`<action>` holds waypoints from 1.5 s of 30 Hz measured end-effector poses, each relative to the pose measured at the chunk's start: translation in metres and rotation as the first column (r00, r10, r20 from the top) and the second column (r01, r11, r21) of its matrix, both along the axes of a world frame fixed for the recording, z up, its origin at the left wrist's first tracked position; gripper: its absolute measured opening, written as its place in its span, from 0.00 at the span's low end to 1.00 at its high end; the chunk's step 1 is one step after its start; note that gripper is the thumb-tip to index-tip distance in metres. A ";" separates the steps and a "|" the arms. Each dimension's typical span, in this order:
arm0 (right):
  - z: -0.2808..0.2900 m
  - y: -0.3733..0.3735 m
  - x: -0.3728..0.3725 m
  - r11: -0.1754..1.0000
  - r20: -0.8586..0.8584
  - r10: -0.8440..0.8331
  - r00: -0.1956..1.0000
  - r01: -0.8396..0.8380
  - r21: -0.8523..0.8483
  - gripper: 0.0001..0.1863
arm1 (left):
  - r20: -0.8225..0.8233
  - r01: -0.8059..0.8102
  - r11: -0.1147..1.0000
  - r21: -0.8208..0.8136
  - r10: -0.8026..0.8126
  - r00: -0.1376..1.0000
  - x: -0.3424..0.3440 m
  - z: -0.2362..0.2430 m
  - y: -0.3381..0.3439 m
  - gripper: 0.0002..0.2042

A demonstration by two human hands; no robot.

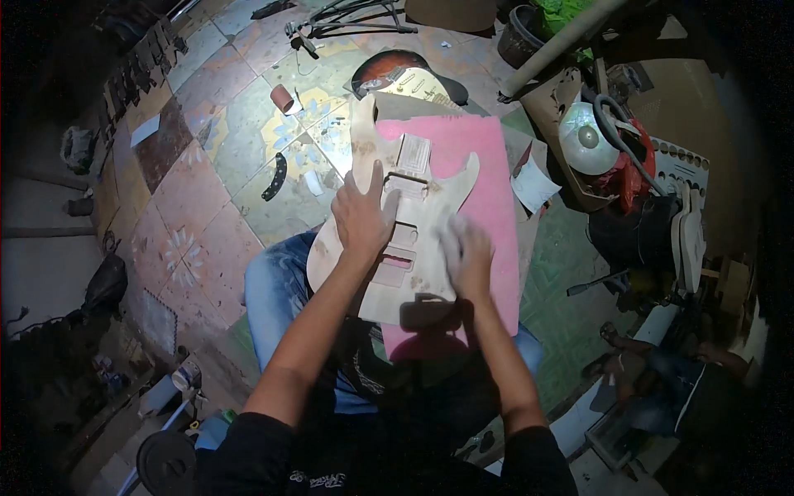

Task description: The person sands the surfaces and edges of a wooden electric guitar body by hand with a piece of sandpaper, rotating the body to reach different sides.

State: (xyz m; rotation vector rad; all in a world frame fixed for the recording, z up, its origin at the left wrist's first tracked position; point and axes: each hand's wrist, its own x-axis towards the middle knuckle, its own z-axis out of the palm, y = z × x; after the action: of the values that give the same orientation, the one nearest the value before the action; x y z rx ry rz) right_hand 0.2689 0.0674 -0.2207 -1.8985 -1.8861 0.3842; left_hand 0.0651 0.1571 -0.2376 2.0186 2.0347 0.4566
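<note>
A pale, unpainted wooden electric guitar body lies face up over my lap, with its two horns pointing away from me. Several rectangular recesses are cut along its middle, and brownish smudges mark the wood. Beneath it is a pink-topped board. My left hand rests flat on the left part of the body, fingers stretched out and thumb apart. Over the right edge of the body, my right hand is smeared by motion. Its fingers look greyish, and whether they hold anything cannot be made out.
Beyond the board lies a sunburst guitar body. On the tiles at left are a brown roll, a curved black piece and a small white block. A white globe stands at right; another person sits lower right.
</note>
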 end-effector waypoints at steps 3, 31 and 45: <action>0.006 0.057 0.009 0.994 -0.055 -0.059 0.997 0.064 0.091 0.19 | 0.020 0.028 1.000 -0.006 -0.028 0.999 0.002 0.012 0.000 0.37; -0.011 0.029 -0.008 0.991 0.080 -0.088 0.993 0.079 0.109 0.19 | -0.081 0.218 0.976 0.022 -0.216 0.973 -0.001 0.011 0.002 0.30; -0.004 0.056 0.013 0.997 0.072 -0.023 0.997 0.017 0.078 0.19 | -0.074 0.226 0.973 0.042 -0.222 0.972 0.001 0.013 0.006 0.29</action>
State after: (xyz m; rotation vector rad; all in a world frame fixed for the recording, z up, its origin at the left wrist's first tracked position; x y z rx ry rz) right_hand 0.2819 0.1234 -0.2250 -1.9026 -1.8979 0.2350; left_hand 0.0666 0.1636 -0.2251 2.2906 1.8180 0.4017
